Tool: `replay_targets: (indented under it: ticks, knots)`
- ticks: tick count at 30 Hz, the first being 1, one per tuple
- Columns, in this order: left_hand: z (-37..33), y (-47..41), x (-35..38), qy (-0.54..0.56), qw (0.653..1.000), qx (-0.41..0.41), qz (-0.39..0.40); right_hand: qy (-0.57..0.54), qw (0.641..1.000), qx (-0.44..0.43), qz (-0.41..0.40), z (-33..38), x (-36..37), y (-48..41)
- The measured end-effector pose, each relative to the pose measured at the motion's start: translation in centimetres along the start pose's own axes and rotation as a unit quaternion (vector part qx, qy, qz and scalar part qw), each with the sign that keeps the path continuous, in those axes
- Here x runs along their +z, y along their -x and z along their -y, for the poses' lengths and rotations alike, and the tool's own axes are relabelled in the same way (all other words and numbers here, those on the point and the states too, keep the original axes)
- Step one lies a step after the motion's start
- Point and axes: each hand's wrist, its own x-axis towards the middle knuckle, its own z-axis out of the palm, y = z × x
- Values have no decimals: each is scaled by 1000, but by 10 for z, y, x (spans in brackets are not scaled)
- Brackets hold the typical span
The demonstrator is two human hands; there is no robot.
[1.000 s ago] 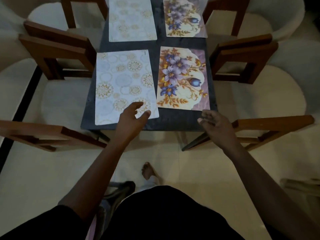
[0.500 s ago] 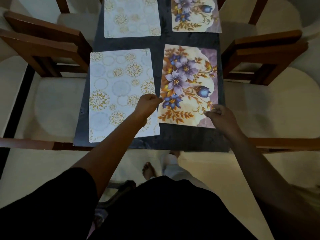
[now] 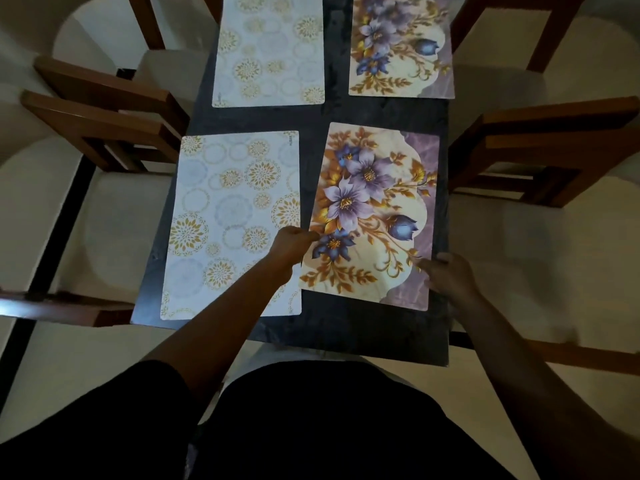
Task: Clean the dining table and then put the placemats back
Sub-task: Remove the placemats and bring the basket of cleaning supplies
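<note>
Head view. Dark dining table (image 3: 346,330) with four placemats, two by two.
- Near floral placemat (image 3: 377,202): on the table's near right quarter, lying flat, turned slightly askew to the table edge.
- Near circle-patterned placemat (image 3: 225,209): on the table's near left quarter, flat.
- Far circle-patterned placemat (image 3: 270,50) and far floral placemat (image 3: 398,53): on the table's far half, left and right.
- Wooden chairs (image 3: 114,109) stand along both long sides of the table.

Hands:
- Left hand (image 3: 291,245): fingers curled, pinching the near floral placemat at its left edge, wrist over the circle-patterned mat.
- Right hand (image 3: 450,277): fingers curled over the same mat's right edge, by the table's right side. Whether the thumb is underneath cannot be told.

Handling, judged:
- The mat looks thin, light and flexible, with a glossy printed face, so it is probably slick on the smooth tabletop.
- Held by one edge it would likely droop or fold. Opposite long edges, as gripped here, suit it best.
- It should slide easily, so a firm pinch is needed to lift rather than skid it.
- Not fragile, though a hard crease could mark the print.
</note>
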Motion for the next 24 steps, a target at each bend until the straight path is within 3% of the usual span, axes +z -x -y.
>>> replay_targets:
  ticks: [4, 8, 11, 14, 19, 21, 24]
  knots:
    - [-8, -5, 7, 33, 998, -42, 14, -53, 998, 24, 11, -9, -5, -16]
    - [-3, -12, 12, -14, 999, -29, 38, -79, 995, 27, 54, -10, -10, -19]
    - [-3, -16, 11, -23, 998, -16, 49, -112, 990, -45, 75, 9, -12, -4]
    - [-3, -18, 6, -28, 998, -7, 51, -113, 983, -134, 45, 35, -21, 19]
    - [-15, -14, -31, 37, 994, 82, 58, -168, 967, -185, 53, 70, -33, 57]
    - [-19, -17, -58, 72, 986, 132, 67, -197, 960, -185, 78, 80, -15, 67]
    - [-14, -22, -110, 79, 984, 160, 17, -209, 955, -169, 126, 83, 43, 67]
